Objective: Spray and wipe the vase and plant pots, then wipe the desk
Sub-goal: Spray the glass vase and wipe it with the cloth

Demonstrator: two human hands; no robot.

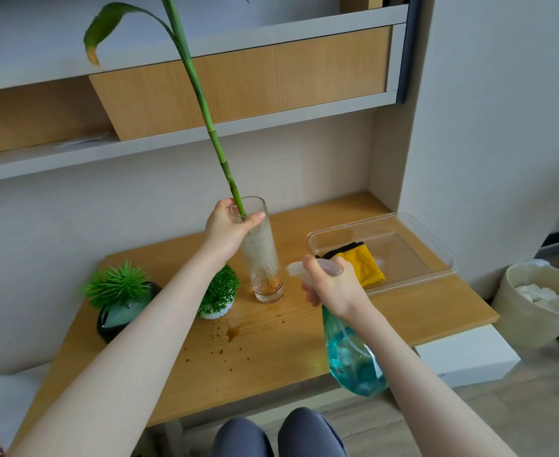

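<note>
Nearest me, my right hand [332, 285] grips the neck of the teal spray bottle [354, 354], fingers curled round the trigger; the nozzle points left toward the vase [265, 258], so the mist should land on the glass rather than on the cloth. The bottle body hangs below my wrist, over the front edge of the surface [304, 338]. Brown drips and a small stain [232, 333] lie on the wood in front of the pots, which is presumably why the desk wipe comes last. Further out, my left hand [227, 227] holds the vase at its rim, thumb and fingers wrapped round the top, steadying it upright against the tall bamboo stalk [205, 103] that leans out of it; the glass stands on the surface, roots and a little amber water at the bottom. Left of the vase, just beside it, sits the small white pot [217, 293] with a round green plant; further left is the dark pot [119, 310] with spiky leaves. Both await spraying, I judge. To the right, the yellow cloth [364, 263] lies in a clear tray [416, 239], kept dry and within reach. Beyond, shelves [238, 84] against the wall.
</note>
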